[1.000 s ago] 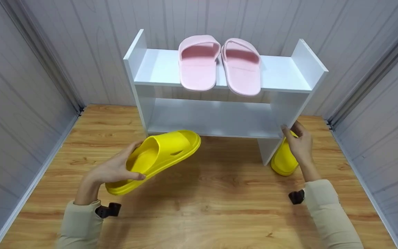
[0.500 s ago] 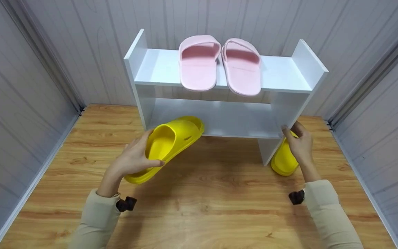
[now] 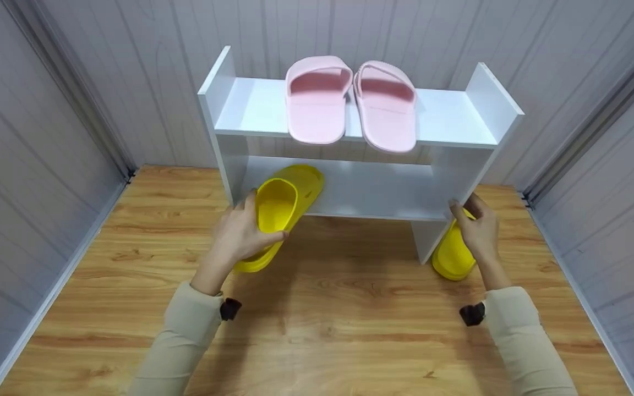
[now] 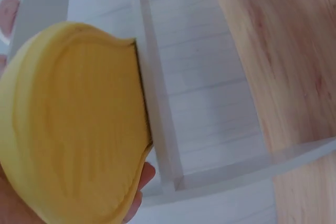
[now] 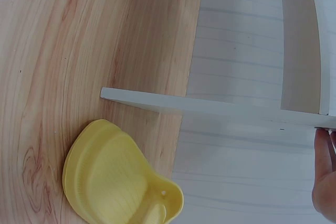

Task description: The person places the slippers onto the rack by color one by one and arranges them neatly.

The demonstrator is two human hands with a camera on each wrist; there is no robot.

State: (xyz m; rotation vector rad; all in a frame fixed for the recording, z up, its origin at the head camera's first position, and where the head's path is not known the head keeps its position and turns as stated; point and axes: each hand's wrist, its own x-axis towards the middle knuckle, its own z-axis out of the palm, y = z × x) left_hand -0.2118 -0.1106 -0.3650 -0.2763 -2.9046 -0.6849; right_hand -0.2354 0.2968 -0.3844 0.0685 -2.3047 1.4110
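My left hand (image 3: 237, 231) grips a yellow slipper (image 3: 295, 187) by its heel end, thumb on one side and fingers on the other. Its toe reaches over the lower shelf (image 3: 372, 190) of a white shoe rack, the heel sticking out in front. In the left wrist view the slipper's sole (image 4: 84, 129) meets the shelf's front edge. My right hand (image 3: 481, 231) grips the rack's right side panel (image 3: 463, 165), its thumb over the front edge. Just below that hand, a second yellow slipper (image 3: 453, 256) is on the floor outside the panel, partly hidden by it.
Two pink slippers, a left one (image 3: 317, 113) and a right one (image 3: 388, 115), stand side by side on the rack's top shelf (image 3: 443, 113). Behind is a panelled wall (image 3: 157, 71), with walls at both sides. The rack stands on a wood-look floor (image 3: 322, 313).
My left hand has carried the yellow slipper right and away from me, bringing its toe over the lower shelf and turning it to point more forward. The right hand stays at the panel.
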